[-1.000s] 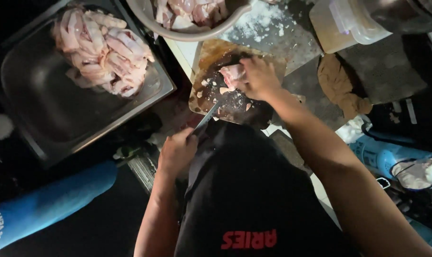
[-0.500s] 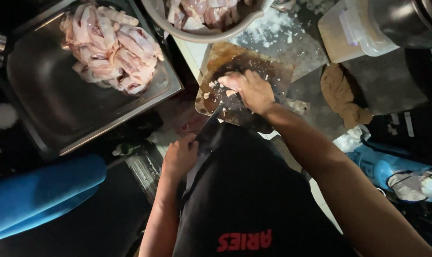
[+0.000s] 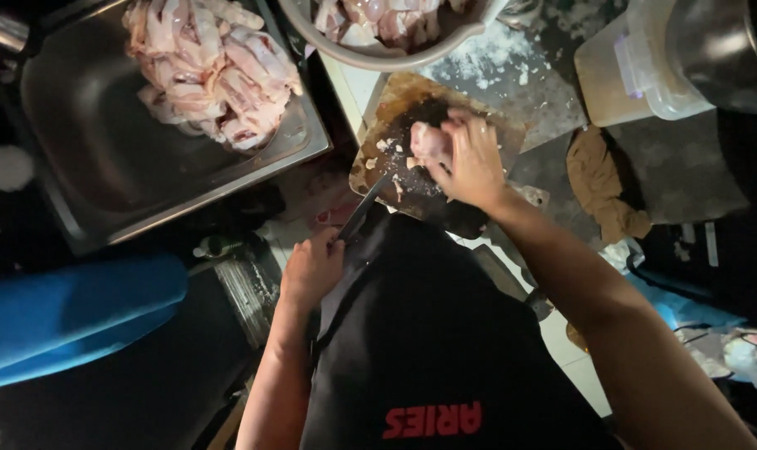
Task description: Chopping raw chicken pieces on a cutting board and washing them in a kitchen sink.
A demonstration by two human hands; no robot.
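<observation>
Head-camera view, looking straight down over a dim kitchen work surface. A large rectangular stainless-steel tray (image 3: pixel 103 175) lay at upper left, with a heap of pale pink raw chicken pieces (image 3: pixel 212 71) piled in its far right corner. A long blue cylindrical object (image 3: pixel 70 312) rested below the tray at lower left. A round grey bowl (image 3: pixel 395 54) holding more raw meat sat at the top centre, just beyond a dark, stained wooden chopping board (image 3: pixel 395 133); small pale scraps were scattered over the board. A clear plastic lidded container (image 3: pixel 637 75) stood at upper right, and a crumpled brown cloth (image 3: pixel 599 183) lay below it on the speckled grey counter (image 3: pixel 520 75).

The person's black apron filled the lower centre. The right hand (image 3: pixel 470 162) was laid over the near right part of the board, its fingers curled down and closed on a pink piece of raw chicken (image 3: pixel 428 143), which it pressed against the board surface. The left hand (image 3: pixel 312 267) was below the board's near left edge, fingers wrapped tight round the handle of a dark-bladed kitchen knife (image 3: pixel 363 208). The blade ran up and to the right from that fist, its tip reaching the near edge of the board just left of the held chicken; whether the tip touched the meat could not be told.
</observation>
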